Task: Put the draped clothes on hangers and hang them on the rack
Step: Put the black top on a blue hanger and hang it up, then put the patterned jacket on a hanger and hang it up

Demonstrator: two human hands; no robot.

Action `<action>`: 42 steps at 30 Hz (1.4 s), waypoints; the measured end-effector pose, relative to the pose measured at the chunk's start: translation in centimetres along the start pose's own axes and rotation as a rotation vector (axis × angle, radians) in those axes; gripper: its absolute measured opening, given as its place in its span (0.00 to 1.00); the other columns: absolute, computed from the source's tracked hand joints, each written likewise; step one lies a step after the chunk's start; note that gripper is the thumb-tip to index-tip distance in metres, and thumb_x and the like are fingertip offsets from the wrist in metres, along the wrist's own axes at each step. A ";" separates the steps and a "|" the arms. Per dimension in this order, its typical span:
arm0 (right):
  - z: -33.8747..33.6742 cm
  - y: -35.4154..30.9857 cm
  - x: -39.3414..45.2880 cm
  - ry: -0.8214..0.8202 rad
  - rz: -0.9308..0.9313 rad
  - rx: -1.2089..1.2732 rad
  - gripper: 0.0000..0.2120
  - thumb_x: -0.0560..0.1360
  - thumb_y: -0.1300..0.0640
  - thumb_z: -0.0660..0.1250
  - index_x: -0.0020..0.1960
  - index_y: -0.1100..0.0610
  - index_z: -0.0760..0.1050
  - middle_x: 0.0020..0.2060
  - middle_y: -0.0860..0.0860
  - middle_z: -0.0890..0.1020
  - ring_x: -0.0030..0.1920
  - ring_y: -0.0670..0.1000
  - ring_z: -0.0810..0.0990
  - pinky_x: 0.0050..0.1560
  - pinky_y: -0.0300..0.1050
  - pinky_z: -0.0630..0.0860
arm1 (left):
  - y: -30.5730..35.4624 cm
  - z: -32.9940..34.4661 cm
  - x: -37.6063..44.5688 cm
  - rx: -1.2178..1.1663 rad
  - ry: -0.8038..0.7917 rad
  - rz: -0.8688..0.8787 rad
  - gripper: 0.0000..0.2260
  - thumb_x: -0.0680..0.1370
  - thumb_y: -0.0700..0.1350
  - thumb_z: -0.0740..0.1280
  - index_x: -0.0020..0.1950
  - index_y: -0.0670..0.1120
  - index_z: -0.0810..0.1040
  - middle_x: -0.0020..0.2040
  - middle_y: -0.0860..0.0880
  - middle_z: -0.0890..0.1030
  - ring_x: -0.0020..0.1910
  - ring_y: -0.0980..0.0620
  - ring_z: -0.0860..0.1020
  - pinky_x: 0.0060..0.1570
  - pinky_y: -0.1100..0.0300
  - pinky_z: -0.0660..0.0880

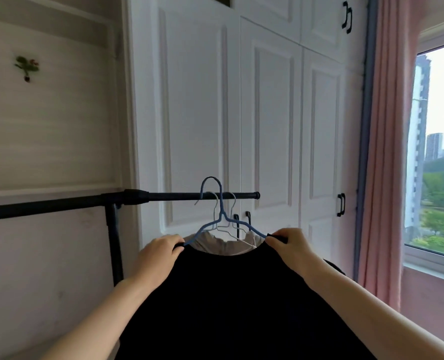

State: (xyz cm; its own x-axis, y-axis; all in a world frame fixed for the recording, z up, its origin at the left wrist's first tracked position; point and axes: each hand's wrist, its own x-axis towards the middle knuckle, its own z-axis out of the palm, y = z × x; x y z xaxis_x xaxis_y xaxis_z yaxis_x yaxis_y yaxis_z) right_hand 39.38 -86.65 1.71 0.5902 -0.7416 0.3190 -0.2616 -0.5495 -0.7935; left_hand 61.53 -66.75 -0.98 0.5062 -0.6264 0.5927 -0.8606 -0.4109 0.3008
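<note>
I find no brand, label or readable writing anywhere in the frame. At lower centre I hold up a black garment [241, 302] on a blue hanger [222, 219]. My left hand [159, 252] pinches the garment's shoulder at the hanger's left tip, fingers curled round the cloth; my right hand [289, 244] grips the opposite shoulder the same way. The hanger's long axis runs left to right across the middle of the frame, roughly level, and its hook points up, curving over toward the left. The top of the hook stands above the black rack bar [179, 196], which crosses the frame from the left edge to just right of centre; whether the hook touches the bar I cannot tell. Behind the blue hanger, white hangers [230, 224] hang from the bar, with a beige garment [223, 245] showing through the black garment's neckline. White wardrobe doors [267, 113] fill the background, and a pink curtain [387, 152] hangs at right beside a window [439, 152].
</note>
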 end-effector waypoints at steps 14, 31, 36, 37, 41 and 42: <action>7.3 -1.0 4.4 -0.164 0.069 -0.050 0.10 0.74 0.52 0.68 0.48 0.56 0.84 0.36 0.50 0.79 0.39 0.48 0.76 0.36 0.37 0.67 | -6.3 2.5 3.3 0.039 -0.010 -0.149 0.06 0.80 0.42 0.62 0.51 0.47 0.79 0.46 0.50 0.80 0.46 0.50 0.79 0.46 0.50 0.77; 6.1 -2.9 1.6 -0.091 -0.166 -0.385 0.10 0.76 0.54 0.61 0.45 0.56 0.80 0.44 0.52 0.82 0.48 0.54 0.79 0.55 0.52 0.77 | -3.3 2.3 0.2 0.076 -0.151 -0.181 0.19 0.79 0.41 0.60 0.70 0.47 0.65 0.64 0.47 0.72 0.56 0.48 0.75 0.53 0.54 0.75; 4.9 -5.1 -3.0 -0.218 -0.386 -0.662 0.09 0.79 0.58 0.57 0.45 0.55 0.76 0.41 0.51 0.78 0.51 0.57 0.78 0.50 0.49 0.73 | -0.8 0.2 -3.6 0.045 -0.147 -0.215 0.23 0.79 0.42 0.59 0.74 0.49 0.62 0.66 0.47 0.73 0.59 0.49 0.75 0.53 0.56 0.74; 4.7 -5.5 -4.0 -0.240 -0.434 -0.710 0.10 0.79 0.61 0.57 0.53 0.59 0.77 0.47 0.54 0.79 0.54 0.58 0.78 0.53 0.50 0.74 | -0.3 -0.2 -4.4 0.036 -0.148 -0.216 0.22 0.79 0.43 0.60 0.73 0.49 0.63 0.65 0.48 0.75 0.59 0.49 0.75 0.52 0.57 0.74; 4.3 -6.7 -8.8 -0.369 -0.513 -0.677 0.11 0.79 0.65 0.55 0.50 0.60 0.76 0.47 0.56 0.79 0.48 0.55 0.78 0.50 0.47 0.77 | 1.7 -2.4 -9.1 0.036 -0.099 -0.214 0.16 0.79 0.42 0.59 0.67 0.46 0.72 0.52 0.51 0.81 0.50 0.53 0.77 0.49 0.57 0.75; 4.3 -6.6 -9.9 -0.396 -0.499 -0.610 0.10 0.79 0.63 0.55 0.43 0.57 0.74 0.41 0.53 0.76 0.42 0.52 0.76 0.45 0.45 0.75 | 2.2 -3.2 -10.7 0.044 -0.091 -0.222 0.15 0.79 0.42 0.60 0.66 0.46 0.74 0.50 0.51 0.81 0.48 0.53 0.77 0.47 0.59 0.74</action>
State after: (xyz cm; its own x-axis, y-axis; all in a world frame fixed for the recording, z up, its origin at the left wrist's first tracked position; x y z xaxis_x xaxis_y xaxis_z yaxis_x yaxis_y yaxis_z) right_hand 38.54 -74.01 1.61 0.9363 -0.2340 0.2618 -0.1975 -0.9674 -0.1586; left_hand 54.05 -58.84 -4.32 0.6871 -0.5740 0.4455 -0.7257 -0.5722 0.3819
